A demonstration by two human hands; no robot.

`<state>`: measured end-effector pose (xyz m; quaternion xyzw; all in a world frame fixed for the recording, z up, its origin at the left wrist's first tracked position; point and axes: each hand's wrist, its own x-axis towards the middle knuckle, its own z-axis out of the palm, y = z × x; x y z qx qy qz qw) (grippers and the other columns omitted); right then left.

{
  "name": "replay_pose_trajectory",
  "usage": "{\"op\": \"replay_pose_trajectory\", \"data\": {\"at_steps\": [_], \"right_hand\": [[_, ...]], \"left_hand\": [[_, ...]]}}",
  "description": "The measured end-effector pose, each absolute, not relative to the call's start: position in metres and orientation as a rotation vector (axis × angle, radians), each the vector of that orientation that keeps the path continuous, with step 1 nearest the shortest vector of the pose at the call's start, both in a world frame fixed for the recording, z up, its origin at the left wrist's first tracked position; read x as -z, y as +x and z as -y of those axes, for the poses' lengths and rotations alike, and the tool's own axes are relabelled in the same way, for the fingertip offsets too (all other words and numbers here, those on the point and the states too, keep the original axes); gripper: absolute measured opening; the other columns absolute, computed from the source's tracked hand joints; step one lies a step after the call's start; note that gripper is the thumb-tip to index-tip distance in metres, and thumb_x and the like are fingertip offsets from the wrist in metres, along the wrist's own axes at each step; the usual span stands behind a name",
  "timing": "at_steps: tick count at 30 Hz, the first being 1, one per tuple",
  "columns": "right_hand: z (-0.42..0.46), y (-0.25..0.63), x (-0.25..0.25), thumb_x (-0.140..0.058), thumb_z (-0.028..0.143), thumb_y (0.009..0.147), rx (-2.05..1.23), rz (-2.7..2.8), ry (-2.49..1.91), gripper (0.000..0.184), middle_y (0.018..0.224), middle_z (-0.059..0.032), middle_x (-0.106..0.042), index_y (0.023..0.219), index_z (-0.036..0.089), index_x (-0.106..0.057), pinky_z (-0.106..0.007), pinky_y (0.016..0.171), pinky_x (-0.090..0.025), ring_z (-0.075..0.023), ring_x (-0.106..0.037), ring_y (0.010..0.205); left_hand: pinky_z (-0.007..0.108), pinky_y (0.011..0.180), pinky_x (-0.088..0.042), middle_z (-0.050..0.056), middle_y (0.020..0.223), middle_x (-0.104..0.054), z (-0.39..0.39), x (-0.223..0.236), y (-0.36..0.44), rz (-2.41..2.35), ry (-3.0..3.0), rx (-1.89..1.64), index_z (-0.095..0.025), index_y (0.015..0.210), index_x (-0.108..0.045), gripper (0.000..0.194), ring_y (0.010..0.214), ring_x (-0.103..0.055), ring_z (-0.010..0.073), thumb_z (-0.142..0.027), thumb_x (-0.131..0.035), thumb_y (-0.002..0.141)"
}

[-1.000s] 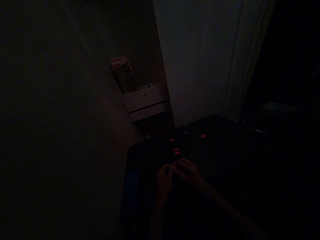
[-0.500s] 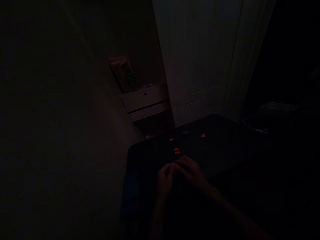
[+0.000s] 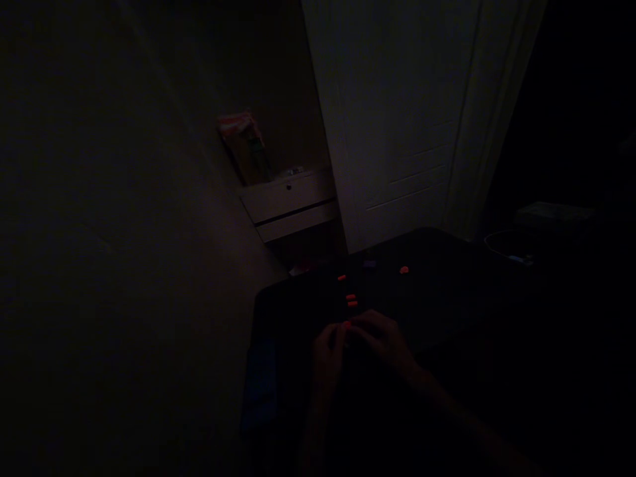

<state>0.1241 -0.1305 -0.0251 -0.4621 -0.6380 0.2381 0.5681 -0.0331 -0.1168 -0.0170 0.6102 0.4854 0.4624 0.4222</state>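
Observation:
Over the near part of a dark table, my left hand and my right hand meet fingertip to fingertip. Between them shows a small glowing orange-red piece, pinched by the fingers of both hands; its exact kind is too dark to tell. Just beyond the fingertips lie two short orange-red bars side by side. A third such bar rests farther back. To the right, a small rounded orange-red piece lies on the table.
A small purplish block sits near the table's back edge. A dark blue flat object lies at the left edge. Behind stand a drawer unit and a pale door. A white cable curves at the right. The room is very dim.
The orange-red piece between my fingertips has shifted slightly and shows a smaller, rounder face. My right fingers have moved a little; the pieces on the table lie as before.

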Motion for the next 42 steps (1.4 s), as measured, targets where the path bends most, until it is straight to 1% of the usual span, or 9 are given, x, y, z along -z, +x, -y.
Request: {"op": "replay_pose_trajectory", "data": {"at_steps": [6,13,18,21,24,30,33,36,42], "right_hand": [[0.130,0.125,0.025,-0.066,0.037,0.094,-0.601,1.542,-0.999,0.019,0.094,-0.0069,-0.073,0.097,0.023,-0.079,-0.032,0.078,-0.056,-0.0209,-0.070,0.087],[0.131,0.128,0.022,-0.063,0.038,0.096,-0.616,1.588,-0.983,0.023,0.089,-0.0058,-0.072,0.092,0.022,-0.079,-0.031,0.076,-0.055,-0.0192,-0.069,0.082],[0.132,0.127,0.019,-0.063,0.037,0.096,-0.626,1.602,-1.005,0.022,0.091,-0.0057,-0.072,0.092,0.021,-0.077,-0.031,0.080,-0.054,-0.0194,-0.069,0.085],[0.132,0.125,0.019,-0.065,0.036,0.095,-0.627,1.601,-0.955,0.018,0.095,-0.0060,-0.071,0.100,0.021,-0.075,-0.032,0.084,-0.054,-0.0198,-0.068,0.091],[0.132,0.123,0.020,-0.066,0.036,0.094,-0.627,1.648,-0.907,0.024,0.103,-0.0069,-0.069,0.113,0.023,-0.072,-0.033,0.086,-0.055,-0.0195,-0.067,0.095],[0.134,0.123,0.024,-0.067,0.037,0.094,-0.597,1.662,-0.924,0.022,0.102,-0.0062,-0.069,0.110,0.023,-0.073,-0.033,0.084,-0.056,-0.0194,-0.068,0.093],[0.135,0.124,0.026,-0.066,0.034,0.094,-0.563,1.671,-0.954,0.019,0.102,-0.0063,-0.068,0.109,0.023,-0.072,-0.032,0.084,-0.056,-0.0196,-0.068,0.093],[0.136,0.124,0.027,-0.064,0.030,0.096,-0.528,1.694,-0.979,0.018,0.105,-0.0068,-0.068,0.110,0.024,-0.072,-0.032,0.084,-0.056,-0.0199,-0.068,0.095],[0.137,0.123,0.027,-0.058,0.030,0.099,-0.439,1.719,-1.018,0.018,0.102,-0.0071,-0.068,0.109,0.024,-0.072,-0.033,0.085,-0.057,-0.0202,-0.068,0.092]], "left_hand": [[0.028,0.068,-0.048,0.005,0.076,-0.071,0.120,0.013,-0.034,-1.178,1.501,-1.179,-0.015,0.085,-0.074,0.032,0.072,-0.064,0.0186,-0.047,-0.068,0.084],[0.028,0.066,-0.048,0.005,0.070,-0.070,0.118,0.014,-0.033,-1.150,1.465,-1.161,-0.014,0.080,-0.075,0.034,0.067,-0.063,0.0180,-0.048,-0.068,0.082],[0.028,0.065,-0.046,0.005,0.068,-0.069,0.118,0.011,-0.033,-1.167,1.471,-1.162,-0.014,0.077,-0.074,0.033,0.065,-0.062,0.0178,-0.047,-0.070,0.079],[0.026,0.063,-0.045,0.003,0.068,-0.067,0.117,0.011,-0.036,-1.127,1.421,-1.170,-0.015,0.077,-0.073,0.032,0.065,-0.059,0.0166,-0.048,-0.072,0.077],[0.025,0.062,-0.043,0.000,0.064,-0.064,0.115,0.011,-0.039,-1.104,1.408,-1.143,-0.016,0.072,-0.072,0.031,0.063,-0.057,0.0154,-0.046,-0.074,0.075],[0.028,0.073,-0.045,0.002,0.071,-0.068,0.114,0.006,-0.044,-1.061,1.386,-1.085,-0.016,0.069,-0.074,0.027,0.074,-0.061,0.0183,-0.043,-0.076,0.074],[0.027,0.075,-0.045,0.002,0.074,-0.068,0.115,0.004,-0.044,-1.034,1.420,-1.069,-0.016,0.071,-0.075,0.028,0.077,-0.060,0.0180,-0.044,-0.076,0.076],[0.026,0.072,-0.045,0.003,0.076,-0.067,0.114,0.007,-0.043,-1.043,1.405,-1.070,-0.016,0.074,-0.076,0.032,0.076,-0.059,0.0173,-0.047,-0.074,0.078],[0.026,0.068,-0.044,0.002,0.072,-0.064,0.112,0.009,-0.041,-1.073,1.421,-1.049,-0.015,0.071,-0.074,0.039,0.071,-0.056,0.0167,-0.054,-0.073,0.076]]}}
